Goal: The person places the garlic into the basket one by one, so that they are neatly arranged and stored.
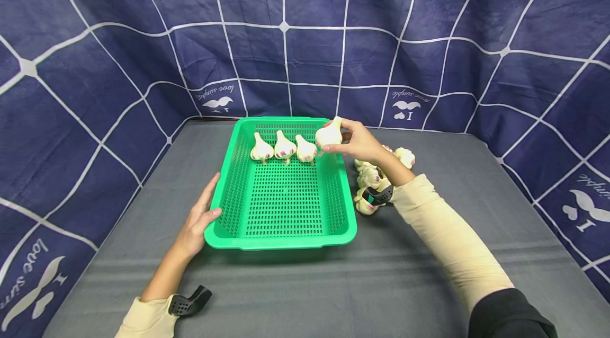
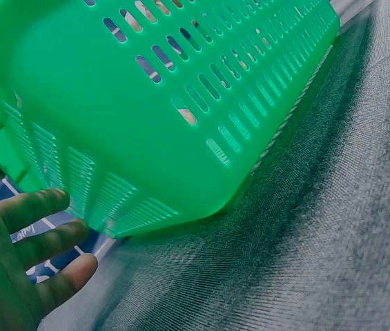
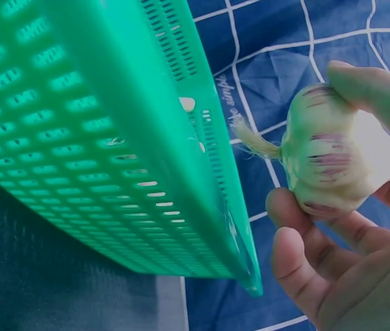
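My right hand [image 1: 361, 143] pinches a garlic bulb [image 1: 328, 136] between thumb and fingers over the right rim of a green plastic basket [image 1: 286, 243]. In the right wrist view, the held garlic bulb [image 3: 326, 155] has purple streaks, and its root tuft points toward the basket. Along the far end inside the basket, three garlic bulbs [image 1: 285, 148] lie in a row with their stems pointing away. Beside the left wall is my left hand [image 1: 195, 225], its fingers extended at the rim. The left wrist view shows those fingers [image 2: 46, 245] spread near the basket's outer side.
Right of the basket, partly hidden under my right forearm, lies a pile of several garlic bulbs [image 1: 368, 178]. The grey cloth-covered table [image 1: 381, 285] meets a blue curtain [image 1: 314, 57] with white grid lines at the back and sides.
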`<act>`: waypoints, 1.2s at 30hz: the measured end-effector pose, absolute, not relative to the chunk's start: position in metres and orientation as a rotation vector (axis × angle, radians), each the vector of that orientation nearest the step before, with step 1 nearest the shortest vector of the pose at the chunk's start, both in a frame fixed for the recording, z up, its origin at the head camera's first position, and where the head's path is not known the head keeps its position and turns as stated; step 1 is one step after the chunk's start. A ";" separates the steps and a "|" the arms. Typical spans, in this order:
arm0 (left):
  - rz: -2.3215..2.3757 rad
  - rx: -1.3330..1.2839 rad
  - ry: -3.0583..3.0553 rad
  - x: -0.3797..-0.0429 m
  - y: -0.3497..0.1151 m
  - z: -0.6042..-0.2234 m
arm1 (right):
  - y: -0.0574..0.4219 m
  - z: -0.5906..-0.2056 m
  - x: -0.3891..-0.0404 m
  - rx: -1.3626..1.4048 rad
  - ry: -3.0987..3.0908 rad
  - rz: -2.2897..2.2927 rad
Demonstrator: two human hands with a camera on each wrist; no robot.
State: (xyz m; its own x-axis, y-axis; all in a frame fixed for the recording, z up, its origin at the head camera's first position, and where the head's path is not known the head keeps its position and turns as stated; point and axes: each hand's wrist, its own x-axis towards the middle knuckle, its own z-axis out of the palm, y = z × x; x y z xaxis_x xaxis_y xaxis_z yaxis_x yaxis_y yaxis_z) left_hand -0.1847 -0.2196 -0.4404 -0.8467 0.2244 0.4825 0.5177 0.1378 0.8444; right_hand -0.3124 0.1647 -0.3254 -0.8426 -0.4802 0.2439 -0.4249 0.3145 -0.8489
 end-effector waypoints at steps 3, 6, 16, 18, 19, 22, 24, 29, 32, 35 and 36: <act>-1.768 -0.724 -2.178 -0.185 -0.219 -0.441 | 0.161 -0.325 -0.314 -0.873 2.492 -1.577; -1.769 -0.722 -2.177 -0.186 -0.219 -0.441 | 0.155 -0.324 -0.316 -0.890 2.532 -1.534; -1.782 -0.723 -2.157 -0.185 -0.219 -0.444 | 0.134 -0.317 -0.316 -0.902 2.667 -1.352; -1.785 -0.722 -2.158 -0.184 -0.218 -0.443 | 0.130 -0.317 -0.316 -0.917 2.664 -1.332; -1.786 -0.724 -2.157 -0.184 -0.218 -0.443 | 0.129 -0.316 -0.316 -0.928 2.662 -1.324; -1.789 -0.735 -2.151 -0.184 -0.217 -0.440 | 0.124 -0.315 -0.316 -0.961 2.659 -1.302; -1.790 -0.741 -2.148 -0.184 -0.217 -0.439 | 0.120 -0.315 -0.316 -0.984 2.631 -1.307; -1.791 -0.737 -2.149 -0.185 -0.217 -0.438 | 0.111 -0.315 -0.317 -1.000 2.603 -1.311; -1.787 -0.730 -2.158 -0.185 -0.217 -0.438 | 0.106 -0.316 -0.317 -0.979 2.642 -1.264; -1.781 -0.731 -2.161 -0.185 -0.218 -0.439 | 0.101 -0.318 -0.318 -0.970 2.662 -1.214; -1.778 -0.735 -2.161 -0.185 -0.218 -0.439 | 0.099 -0.318 -0.318 -0.968 2.665 -1.202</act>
